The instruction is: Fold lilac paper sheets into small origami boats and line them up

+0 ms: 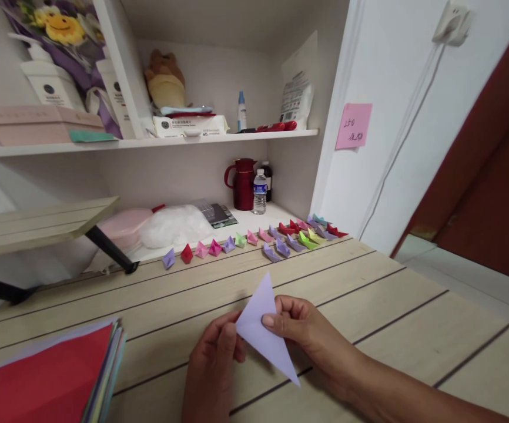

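Note:
A pale lilac folded paper [264, 332], shaped like a long pointed triangle, is held just above the wooden table [395, 305]. My left hand [214, 364] pinches its left edge with thumb and fingers closed. My right hand [301, 326] grips the paper from the right, thumb pressed on its face. A stack of coloured paper sheets [56, 376], red on top, lies at the lower left of the table.
Several small folded paper boats [254, 241] in purple, red, pink and green stand in a row along the table's far edge. Behind them sit a red jug [242, 183], a water bottle [259, 192] and a white bag [177, 225]. A raised wooden stand [38, 226] stands at left.

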A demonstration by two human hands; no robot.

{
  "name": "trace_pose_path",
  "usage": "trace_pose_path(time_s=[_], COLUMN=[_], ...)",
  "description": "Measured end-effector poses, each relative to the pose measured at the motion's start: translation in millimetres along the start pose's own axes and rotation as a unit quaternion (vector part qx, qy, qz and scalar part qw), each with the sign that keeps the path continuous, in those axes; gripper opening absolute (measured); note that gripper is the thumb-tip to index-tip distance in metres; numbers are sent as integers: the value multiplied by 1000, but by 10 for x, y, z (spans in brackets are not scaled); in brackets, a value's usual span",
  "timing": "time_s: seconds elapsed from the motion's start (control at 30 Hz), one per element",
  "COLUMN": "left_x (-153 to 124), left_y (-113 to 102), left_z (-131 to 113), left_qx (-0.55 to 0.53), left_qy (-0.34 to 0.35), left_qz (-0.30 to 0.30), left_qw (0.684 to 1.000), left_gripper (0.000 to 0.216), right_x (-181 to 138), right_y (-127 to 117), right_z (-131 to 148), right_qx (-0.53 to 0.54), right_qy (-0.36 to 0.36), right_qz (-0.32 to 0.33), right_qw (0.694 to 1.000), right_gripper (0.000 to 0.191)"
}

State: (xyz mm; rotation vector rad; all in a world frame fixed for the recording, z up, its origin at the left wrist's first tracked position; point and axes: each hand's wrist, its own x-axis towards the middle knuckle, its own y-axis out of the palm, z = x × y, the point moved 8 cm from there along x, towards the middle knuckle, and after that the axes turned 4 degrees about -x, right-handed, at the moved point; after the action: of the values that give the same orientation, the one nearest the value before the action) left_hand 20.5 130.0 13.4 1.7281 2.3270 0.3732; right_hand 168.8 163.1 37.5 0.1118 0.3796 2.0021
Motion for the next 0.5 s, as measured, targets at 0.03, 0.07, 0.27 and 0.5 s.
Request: trace_pose_path(time_s=[0.03,0.07,0.27,0.5], left_x=[11,18,0,-29], left_y=[-2,-8,-32,53], left_z=[37,69,81,150], left_qx=[-2,0,-9,-139], left_qy=[-7,-14,-57,-165], left_qz=[4,5,13,60], left_qw=[1000,1000,998,975], left_gripper=[58,55,53,53], right_x=[0,0,-5,17], right_y=[-1,-4,72,56], right_z=[-13,-29,-50,96], right_qx=[1,0,8,52], right_qy=[1,3,-26,-77], right_qz=[-5,-10,19,27], right_qw=[1000,1000,999,995], right_gripper=[47,48,44,41])
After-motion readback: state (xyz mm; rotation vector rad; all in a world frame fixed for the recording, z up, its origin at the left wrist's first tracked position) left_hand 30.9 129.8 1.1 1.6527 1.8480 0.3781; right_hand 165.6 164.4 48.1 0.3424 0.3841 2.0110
